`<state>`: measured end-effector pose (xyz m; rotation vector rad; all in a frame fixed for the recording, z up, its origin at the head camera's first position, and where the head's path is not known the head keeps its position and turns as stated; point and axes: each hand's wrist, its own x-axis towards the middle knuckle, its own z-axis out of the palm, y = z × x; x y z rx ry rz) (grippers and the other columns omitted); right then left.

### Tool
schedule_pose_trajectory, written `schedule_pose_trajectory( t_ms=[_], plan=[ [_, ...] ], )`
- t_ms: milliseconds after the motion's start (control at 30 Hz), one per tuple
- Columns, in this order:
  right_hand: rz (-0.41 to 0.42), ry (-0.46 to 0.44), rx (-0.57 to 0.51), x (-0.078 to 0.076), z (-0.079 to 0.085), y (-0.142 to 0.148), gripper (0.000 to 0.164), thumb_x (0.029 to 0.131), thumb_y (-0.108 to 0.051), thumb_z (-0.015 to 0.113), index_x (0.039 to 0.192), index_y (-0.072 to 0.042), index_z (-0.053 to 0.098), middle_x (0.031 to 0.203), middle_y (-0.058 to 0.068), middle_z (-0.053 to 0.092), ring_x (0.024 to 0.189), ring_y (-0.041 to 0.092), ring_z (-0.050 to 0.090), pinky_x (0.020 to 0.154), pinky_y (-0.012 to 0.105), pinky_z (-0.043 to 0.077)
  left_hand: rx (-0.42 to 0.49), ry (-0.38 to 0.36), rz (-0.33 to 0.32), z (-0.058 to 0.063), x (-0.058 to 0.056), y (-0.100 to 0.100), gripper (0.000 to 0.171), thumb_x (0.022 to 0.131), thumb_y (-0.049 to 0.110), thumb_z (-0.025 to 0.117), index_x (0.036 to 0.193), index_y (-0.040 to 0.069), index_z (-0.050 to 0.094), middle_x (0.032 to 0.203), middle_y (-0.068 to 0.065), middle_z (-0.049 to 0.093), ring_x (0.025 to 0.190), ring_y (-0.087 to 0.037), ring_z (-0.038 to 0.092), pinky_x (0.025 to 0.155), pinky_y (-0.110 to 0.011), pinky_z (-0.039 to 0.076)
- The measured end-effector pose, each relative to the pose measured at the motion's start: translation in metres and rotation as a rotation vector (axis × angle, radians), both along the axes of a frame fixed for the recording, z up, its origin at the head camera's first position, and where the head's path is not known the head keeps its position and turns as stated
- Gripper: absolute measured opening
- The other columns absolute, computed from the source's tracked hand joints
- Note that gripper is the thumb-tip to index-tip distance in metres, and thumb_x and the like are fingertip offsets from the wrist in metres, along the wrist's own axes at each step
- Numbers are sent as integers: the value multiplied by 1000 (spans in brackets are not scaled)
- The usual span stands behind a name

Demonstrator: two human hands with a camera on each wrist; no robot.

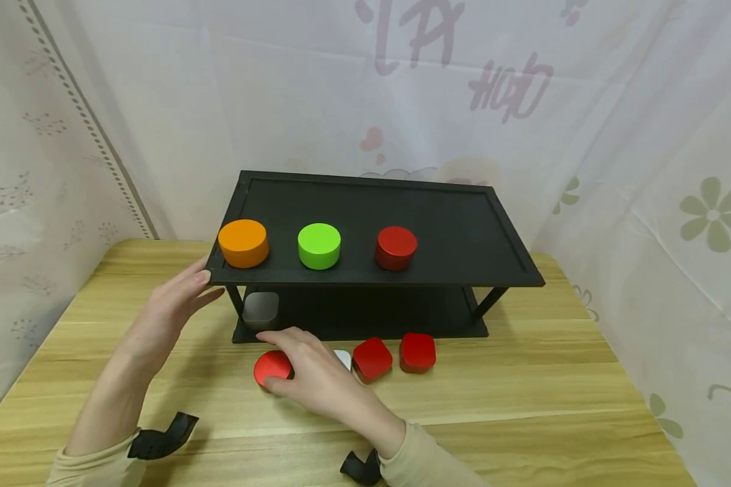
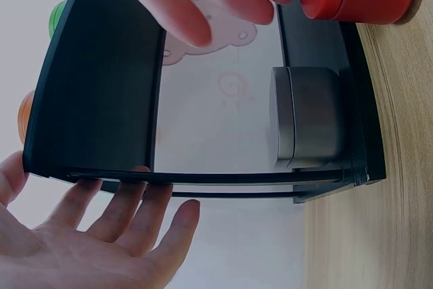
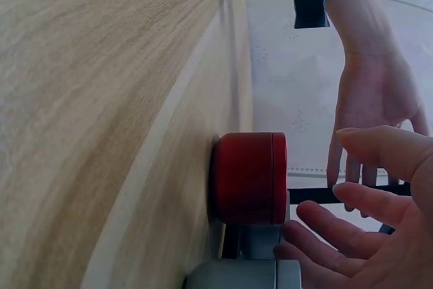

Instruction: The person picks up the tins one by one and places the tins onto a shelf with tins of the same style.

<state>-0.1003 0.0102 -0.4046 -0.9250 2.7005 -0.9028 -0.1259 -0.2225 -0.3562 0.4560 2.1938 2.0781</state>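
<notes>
A black two-tier shelf [image 1: 365, 203] stands on the table. My left hand [image 1: 173, 297] holds its upper board at the left front corner, thumb at the edge and fingers along the side, as the left wrist view shows. My right hand [image 1: 317, 372] hovers with parted, relaxed fingers over a round red tin [image 1: 272, 367] in front of the shelf. In the right wrist view, thumb and fingers stand apart above this red tin [image 3: 247, 179]. Partly hidden beneath that hand is a silvery-white tin [image 1: 344, 358]. A grey rounded-square tin [image 2: 314, 116] sits on the lower tier's left end.
On the upper board stand round tins: orange [image 1: 244, 243], green [image 1: 319, 246] and dark red [image 1: 396, 248]. Two rounded-square red tins, one tilted round [image 1: 373, 360] and one straighter [image 1: 417, 352], are on the wooden table [image 1: 524, 406]. White patterned cloth [image 1: 341, 88] hangs behind.
</notes>
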Motion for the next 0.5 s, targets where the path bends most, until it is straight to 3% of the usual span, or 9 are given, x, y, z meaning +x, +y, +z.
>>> schedule_pose_trajectory(
  t_ms=[233,500],
  plan=[
    [3,-22,27,0,-3,-3,58,83,-31,70,136,-29,46,127,-8,56,106,4,53,87,20,49,12,13,-2,-1,-2,0,44,104,21,29,147,15,34,151,5,38,134,-2,36,99,-16,38],
    [-15,-18,80,-1,-9,-8,65,79,-31,74,136,-31,45,122,-10,56,98,3,53,75,15,46,14,-7,19,-2,-1,0,44,103,22,31,146,14,35,150,7,38,132,-1,39,98,-16,39]
  ],
)
